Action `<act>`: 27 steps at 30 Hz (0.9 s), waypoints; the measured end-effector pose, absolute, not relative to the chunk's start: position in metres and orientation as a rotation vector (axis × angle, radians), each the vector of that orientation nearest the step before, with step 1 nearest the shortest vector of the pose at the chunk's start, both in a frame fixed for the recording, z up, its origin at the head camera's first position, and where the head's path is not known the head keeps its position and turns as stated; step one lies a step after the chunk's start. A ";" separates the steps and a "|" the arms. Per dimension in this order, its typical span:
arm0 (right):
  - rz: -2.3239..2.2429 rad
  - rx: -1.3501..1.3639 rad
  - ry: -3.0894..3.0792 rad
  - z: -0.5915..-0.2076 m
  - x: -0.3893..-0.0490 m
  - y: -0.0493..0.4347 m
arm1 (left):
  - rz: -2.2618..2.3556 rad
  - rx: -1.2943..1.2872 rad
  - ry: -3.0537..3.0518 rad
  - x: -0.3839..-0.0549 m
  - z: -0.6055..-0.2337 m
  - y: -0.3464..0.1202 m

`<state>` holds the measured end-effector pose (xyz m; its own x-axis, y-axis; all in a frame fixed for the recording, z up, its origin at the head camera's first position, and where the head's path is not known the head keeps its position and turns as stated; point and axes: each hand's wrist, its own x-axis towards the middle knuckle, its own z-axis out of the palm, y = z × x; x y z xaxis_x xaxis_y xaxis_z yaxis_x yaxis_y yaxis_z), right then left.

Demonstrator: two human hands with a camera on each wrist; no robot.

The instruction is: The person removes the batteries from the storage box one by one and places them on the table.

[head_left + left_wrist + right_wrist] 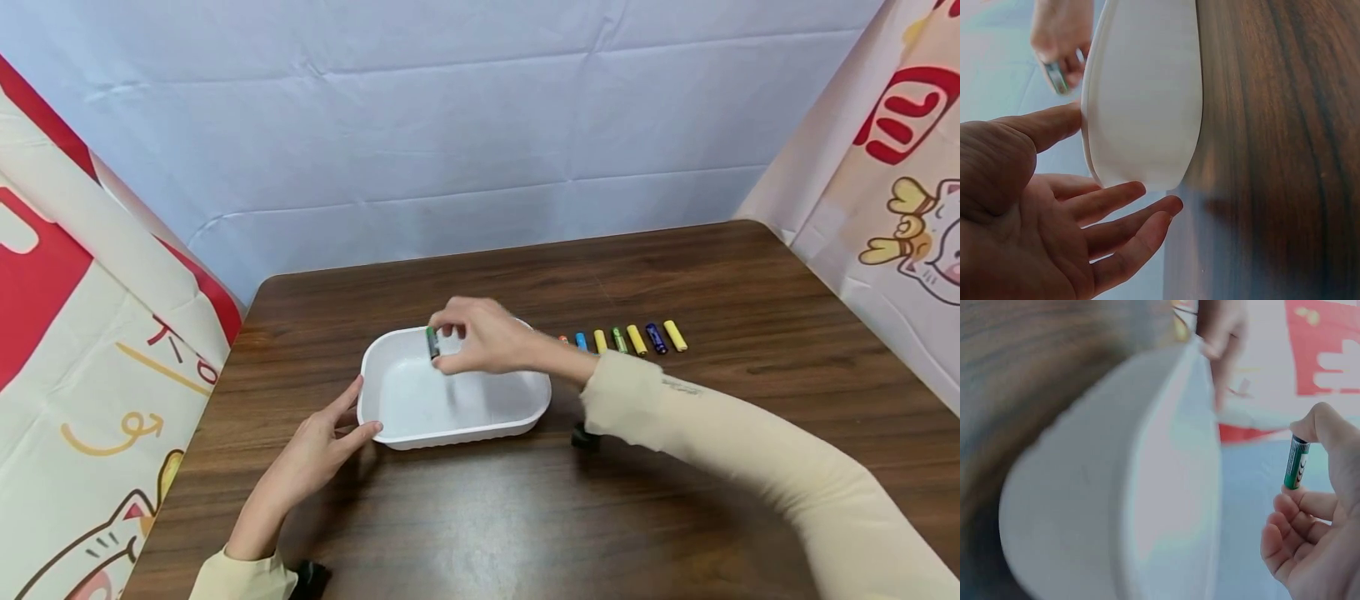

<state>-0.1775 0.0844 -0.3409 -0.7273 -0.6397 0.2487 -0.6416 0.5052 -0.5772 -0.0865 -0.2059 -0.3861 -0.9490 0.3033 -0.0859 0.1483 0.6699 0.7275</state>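
A green-and-black battery (1297, 464) is pinched end to end between the thumb and a fingertip of my right hand (482, 335). That hand is above the white plastic tray (420, 433), whose bare floor shows below and left of it. At the tray's left end is my left hand (318, 446), its thumb and index finger spread apart and touching the rim. Its other fingers (1129, 250) extend fairly straight beside the tray's outer wall in the left wrist view. My right hand and forearm hide part of the tray's far right side.
Right of the tray, several batteries stretch in a row on the brown wooden table (480, 517), among them a dark blue battery (656, 338) and a yellow battery (676, 336). My right forearm partly covers the row. A pale cloth (450, 142) hangs behind the table.
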 end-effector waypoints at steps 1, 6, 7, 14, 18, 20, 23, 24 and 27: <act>1.068 1.149 -2.704 -0.335 -0.178 0.094 | 1.143 0.372 2.688 -0.086 -0.386 -0.206; 1.065 1.127 -2.638 -0.315 -0.180 0.148 | 1.134 0.381 2.701 -0.086 -0.386 -0.206; 1.045 1.125 -2.635 -0.312 -0.180 0.159 | 1.133 0.381 2.701 -0.086 -0.386 -0.206; 0.919 1.011 -2.649 -0.296 -0.176 0.237 | 1.134 0.388 2.699 -0.087 -0.386 -0.207; 0.863 0.904 -2.653 -0.294 -0.171 0.277 | 1.128 0.393 2.700 -0.088 -0.387 -0.207; 0.830 0.849 -2.657 -0.294 -0.168 0.296 | 1.123 0.393 2.701 -0.088 -0.386 -0.207; 0.773 0.769 -2.668 -0.299 -0.165 0.323 | 1.120 0.393 2.703 -0.089 -0.386 -0.207; 0.755 0.744 -2.674 -0.302 -0.164 0.331 | 1.120 0.393 2.703 -0.089 -0.386 -0.207; 0.736 0.683 -2.703 -0.313 -0.163 0.353 | 1.119 0.392 2.701 -0.089 -0.386 -0.208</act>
<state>-0.1626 0.3534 -0.3134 -0.8565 -0.3716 0.3581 -0.5019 0.7615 -0.4101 -0.0889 -0.2076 -0.3863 -0.9466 0.3137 -0.0745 0.1691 0.6797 0.7137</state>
